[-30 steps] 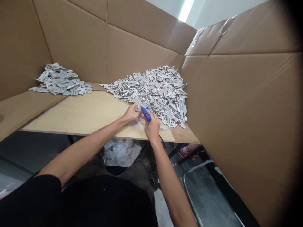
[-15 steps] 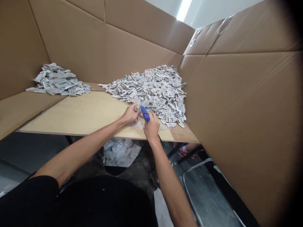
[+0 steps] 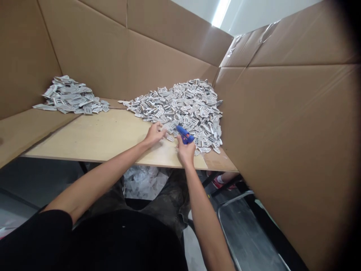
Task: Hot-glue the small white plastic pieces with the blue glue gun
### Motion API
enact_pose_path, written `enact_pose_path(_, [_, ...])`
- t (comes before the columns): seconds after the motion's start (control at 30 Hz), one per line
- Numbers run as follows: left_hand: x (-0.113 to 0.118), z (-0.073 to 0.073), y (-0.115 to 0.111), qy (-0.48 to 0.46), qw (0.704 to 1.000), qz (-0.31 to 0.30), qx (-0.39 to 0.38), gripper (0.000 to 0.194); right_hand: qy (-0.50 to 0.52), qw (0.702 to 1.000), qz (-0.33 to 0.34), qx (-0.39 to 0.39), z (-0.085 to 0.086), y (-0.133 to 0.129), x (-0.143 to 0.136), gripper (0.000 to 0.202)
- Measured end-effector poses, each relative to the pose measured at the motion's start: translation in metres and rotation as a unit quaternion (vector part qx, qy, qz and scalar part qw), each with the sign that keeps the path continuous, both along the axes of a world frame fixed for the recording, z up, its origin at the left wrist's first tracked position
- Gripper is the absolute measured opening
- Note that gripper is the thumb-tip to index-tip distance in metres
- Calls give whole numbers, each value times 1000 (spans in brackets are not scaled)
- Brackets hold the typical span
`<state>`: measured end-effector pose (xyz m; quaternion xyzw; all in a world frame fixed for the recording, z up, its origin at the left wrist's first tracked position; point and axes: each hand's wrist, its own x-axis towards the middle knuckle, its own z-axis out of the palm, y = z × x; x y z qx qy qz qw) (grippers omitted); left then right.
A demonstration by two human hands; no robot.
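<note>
At the front edge of the large pile of pale grey slotted plastic pieces point(image 3: 194, 103), my left hand point(image 3: 154, 134) has its thumb and fingers apart. A loose slotted piece point(image 3: 169, 137) lies just right of its fingertips. I see nothing clearly gripped in that hand, though the pile behind makes the fingertips hard to separate. My right hand point(image 3: 186, 152) is closed around a blue hand tool point(image 3: 185, 134) with a small red-orange spot on its body. The tool's tip points up and left, over the pile's front edge; its exact kind is unclear.
A smaller pile of similar pieces point(image 3: 70, 98) sits at the back left. Tall cardboard walls point(image 3: 169, 56) enclose the wooden tabletop point(image 3: 93, 139) at the back and sides. Below the front edge are a bag of clear plastic point(image 3: 145, 180), a metal-framed chair point(image 3: 248, 226) and another person's shoe point(image 3: 218, 183).
My right hand and the blue tool have moved right, away from my left hand, and the tool has turned more sideways. My left hand has shifted slightly left and its fingers have spread.
</note>
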<state>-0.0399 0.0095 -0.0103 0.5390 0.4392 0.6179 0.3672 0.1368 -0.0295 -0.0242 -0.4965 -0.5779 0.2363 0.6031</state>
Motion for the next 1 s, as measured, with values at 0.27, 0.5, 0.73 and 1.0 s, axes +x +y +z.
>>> enact_pose_path(0.27, [-4,10,6,6,997,76,-9,18,33,997,75,2,-3,5,-2,62])
enact_pose_path(0.5, [0,16,-1,-6,1000,2,-19,19,-25,996,80,0,-1,1,2,60])
enact_pose_path(0.73, [0,17,-1,-20,999,-26,-9,20,-39,995,95,16,7,-5,0,55])
enact_pose_path(1.0, [1,17,-1,-32,999,-33,-6,19,-65,995,74,3,8,-6,1,60])
